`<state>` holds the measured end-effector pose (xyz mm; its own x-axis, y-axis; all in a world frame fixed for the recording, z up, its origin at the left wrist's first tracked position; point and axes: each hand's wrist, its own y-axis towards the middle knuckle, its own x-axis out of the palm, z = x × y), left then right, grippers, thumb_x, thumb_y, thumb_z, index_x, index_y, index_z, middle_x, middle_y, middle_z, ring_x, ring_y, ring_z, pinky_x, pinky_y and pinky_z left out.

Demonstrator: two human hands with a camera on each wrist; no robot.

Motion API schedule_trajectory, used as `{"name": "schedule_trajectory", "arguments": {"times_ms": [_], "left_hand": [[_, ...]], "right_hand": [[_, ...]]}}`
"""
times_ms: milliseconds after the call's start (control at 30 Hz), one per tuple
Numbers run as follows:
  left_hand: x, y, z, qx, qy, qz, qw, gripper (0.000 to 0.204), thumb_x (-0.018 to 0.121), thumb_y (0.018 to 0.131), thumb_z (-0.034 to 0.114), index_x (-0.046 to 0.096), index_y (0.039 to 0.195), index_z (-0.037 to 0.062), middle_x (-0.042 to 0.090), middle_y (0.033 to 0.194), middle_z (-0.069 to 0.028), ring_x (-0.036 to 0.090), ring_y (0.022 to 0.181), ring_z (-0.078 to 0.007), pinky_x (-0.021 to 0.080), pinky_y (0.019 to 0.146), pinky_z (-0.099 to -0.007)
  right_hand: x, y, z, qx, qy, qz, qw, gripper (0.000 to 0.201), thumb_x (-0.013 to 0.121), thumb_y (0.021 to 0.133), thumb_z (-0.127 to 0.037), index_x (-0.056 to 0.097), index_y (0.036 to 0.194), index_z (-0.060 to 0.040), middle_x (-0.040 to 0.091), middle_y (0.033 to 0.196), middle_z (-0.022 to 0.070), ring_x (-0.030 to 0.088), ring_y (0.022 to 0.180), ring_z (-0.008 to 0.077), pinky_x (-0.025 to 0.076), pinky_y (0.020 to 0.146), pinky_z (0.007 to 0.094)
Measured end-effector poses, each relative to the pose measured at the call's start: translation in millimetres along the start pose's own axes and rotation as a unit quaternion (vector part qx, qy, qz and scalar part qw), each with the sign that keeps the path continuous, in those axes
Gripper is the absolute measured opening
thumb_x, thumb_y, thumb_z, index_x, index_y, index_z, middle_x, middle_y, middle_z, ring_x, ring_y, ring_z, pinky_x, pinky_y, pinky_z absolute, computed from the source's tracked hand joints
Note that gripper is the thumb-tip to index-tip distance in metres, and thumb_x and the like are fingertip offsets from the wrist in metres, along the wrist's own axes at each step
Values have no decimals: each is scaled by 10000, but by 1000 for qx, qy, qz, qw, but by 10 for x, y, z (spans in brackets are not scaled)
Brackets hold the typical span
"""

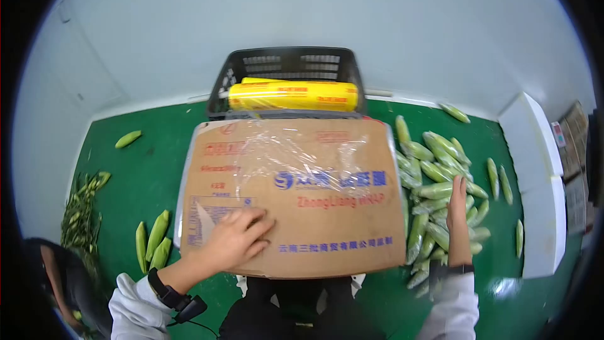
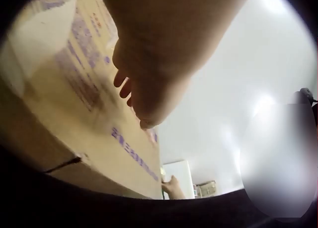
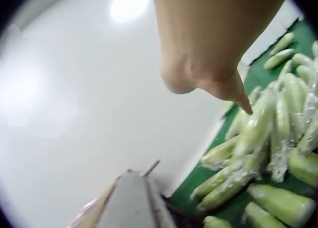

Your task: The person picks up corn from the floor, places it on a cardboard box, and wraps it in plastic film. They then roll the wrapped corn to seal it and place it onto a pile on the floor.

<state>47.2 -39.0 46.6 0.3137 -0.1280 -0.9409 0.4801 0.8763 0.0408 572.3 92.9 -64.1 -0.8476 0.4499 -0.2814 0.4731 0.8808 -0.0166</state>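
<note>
My left hand (image 1: pixel 238 238) is over the lower left part of a printed cardboard sheet (image 1: pixel 340 226), its fingers loosely bent and holding nothing. In the left wrist view its fingertips lie close over the cardboard. A crumpled piece of clear plastic film (image 1: pixel 270 157) spreads across the sheet's upper middle. To the right, my right hand (image 1: pixel 458 211) is held edge-on with straight fingers over a pile of film-wrapped corn cobs (image 1: pixel 434 192). In the right wrist view one fingertip overlaps a wrapped corn cob (image 3: pixel 258 124).
Behind the cardboard stands a black crate (image 1: pixel 289 58) with yellow film rolls (image 1: pixel 292 96). Unwrapped corn (image 1: pixel 157 232) and stripped husks (image 1: pixel 78 214) lie left on the green surface. A white foam box (image 1: pixel 535 189) bounds the right. Another person's arm (image 1: pixel 53 283) shows at lower left.
</note>
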Motion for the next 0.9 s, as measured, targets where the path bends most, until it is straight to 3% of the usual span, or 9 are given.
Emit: {"name": "schedule_trajectory", "arguments": {"times_ms": [100, 200, 300, 367, 567, 667, 733, 800, 900], "left_hand": [[61, 108, -312, -93, 31, 123, 988, 547, 713, 769, 173, 519, 1275, 98, 476, 1298, -149, 480, 1173, -362, 411, 963, -463], [145, 522, -972, -37, 125, 252, 959, 290, 675, 808, 102, 584, 1075, 37, 565, 1150, -167, 550, 1067, -353, 463, 883, -446], [-32, 457, -1078, -166, -86, 157, 970, 127, 635, 835, 73, 568, 928, 17, 619, 954, -134, 615, 897, -326, 517, 754, -411], [-84, 5, -989, -84, -72, 221, 969, 90, 620, 816, 65, 564, 885, 55, 606, 813, -82, 625, 763, -291, 524, 646, -387], [335, -1539, -440, 80, -31, 169, 982, 176, 645, 767, 97, 581, 931, 92, 618, 907, -109, 620, 871, -275, 530, 777, -406], [729, -2008, -668, -67, 2, 271, 960, 277, 645, 779, 91, 573, 1044, 51, 613, 1012, -159, 588, 980, -343, 481, 896, -463], [1165, -2355, -1195, -323, 58, 398, 856, 437, 657, 751, 84, 523, 1160, 10, 557, 1150, -210, 519, 1094, -395, 404, 959, -472], [1378, -2769, -1829, -519, 147, 309, 783, 507, 651, 769, 107, 467, 1228, -5, 504, 1248, -214, 456, 1197, -380, 344, 1016, -500], [1852, -3771, -2522, -710, 92, 27, 698, 662, 735, 713, 237, 444, 1279, 52, 497, 1273, -167, 460, 1219, -340, 381, 1014, -476]], "right_hand": [[640, -851, -1022, -383, -306, -219, 843, 634, 689, 836, -263, 427, 1376, -60, 281, 1493, 223, 332, 1355, 335, 335, 1080, 410], [1337, -1016, -1255, -525, -331, -290, 728, 396, 681, 803, -135, 580, 1165, -13, 511, 1317, 212, 481, 1224, 316, 376, 1022, 400], [1532, -868, -1216, -364, -266, -372, 811, 141, 621, 853, -79, 622, 966, 4, 655, 975, 137, 621, 937, 251, 464, 852, 379], [1319, -1057, -1254, -212, -131, -347, 904, 73, 590, 882, -49, 597, 933, 3, 604, 731, 55, 605, 690, 167, 480, 676, 307], [558, -1728, -1248, -35, -211, -575, 790, 20, 594, 865, 19, 589, 876, 4, 616, 688, 36, 603, 612, 107, 468, 526, 239], [612, -2049, -1013, -92, -253, -541, 797, 21, 608, 859, -1, 589, 854, 7, 613, 655, 39, 564, 540, 94, 451, 518, 227], [670, -2131, -1221, -43, -255, -550, 794, 52, 582, 910, -55, 596, 935, -12, 593, 708, 34, 531, 581, 99, 435, 552, 240], [582, -2123, -983, 93, -193, -497, 841, 25, 584, 869, 31, 571, 848, 25, 606, 664, 59, 609, 594, 109, 480, 490, 235], [693, -2175, -1229, 25, -287, -529, 798, 72, 568, 934, -78, 588, 975, -22, 558, 719, 26, 501, 606, 96, 415, 559, 252]]}}
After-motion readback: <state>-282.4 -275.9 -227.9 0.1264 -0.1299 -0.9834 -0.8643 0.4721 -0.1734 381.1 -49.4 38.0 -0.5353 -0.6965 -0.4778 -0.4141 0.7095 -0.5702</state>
